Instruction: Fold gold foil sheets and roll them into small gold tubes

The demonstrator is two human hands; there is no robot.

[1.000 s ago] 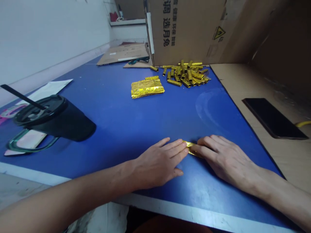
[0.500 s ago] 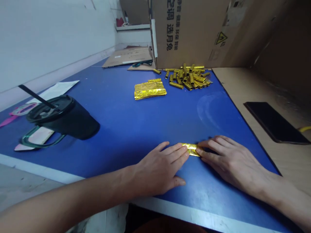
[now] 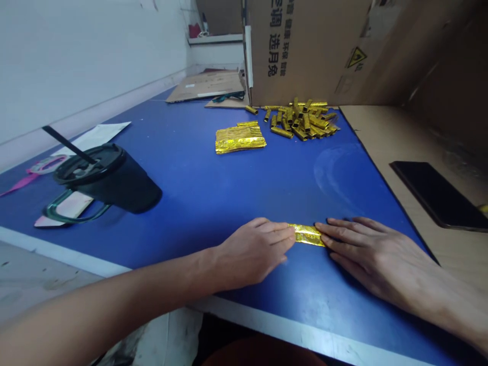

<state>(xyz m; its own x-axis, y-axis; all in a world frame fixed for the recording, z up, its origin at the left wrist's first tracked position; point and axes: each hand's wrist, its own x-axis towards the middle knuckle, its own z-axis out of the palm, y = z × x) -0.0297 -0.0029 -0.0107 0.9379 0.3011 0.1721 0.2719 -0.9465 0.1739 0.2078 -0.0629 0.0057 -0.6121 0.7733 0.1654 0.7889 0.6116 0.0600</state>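
A folded strip of gold foil paper (image 3: 308, 235) lies flat on the blue tabletop in front of me, with a crease along its length. My left hand (image 3: 256, 251) is on its left end, fingers closed together and pressing down; the thumb is mostly hidden. At the opposite end, the fingertips of my right hand (image 3: 368, 251) touch the strip, its fingers stretched out and slightly apart. Beyond both hands is a flat stack of gold foil paper (image 3: 240, 138). A pile of small gold foil tubes (image 3: 305, 119) sits behind it to the right.
At left a dark tumbler (image 3: 125, 180) with a straw and handle stands near papers (image 3: 99, 136) and a pink item (image 3: 25, 183). A large cardboard box (image 3: 308, 56) borders the back. On the wooden surface at right lies a black phone (image 3: 438, 193). Flat cardboard (image 3: 206, 85) rests far back.
My left hand's fingers have drawn together and its thumb has tucked in. My right hand has slid right with its fingers straightened, showing more of the strip. The view has shifted slightly.
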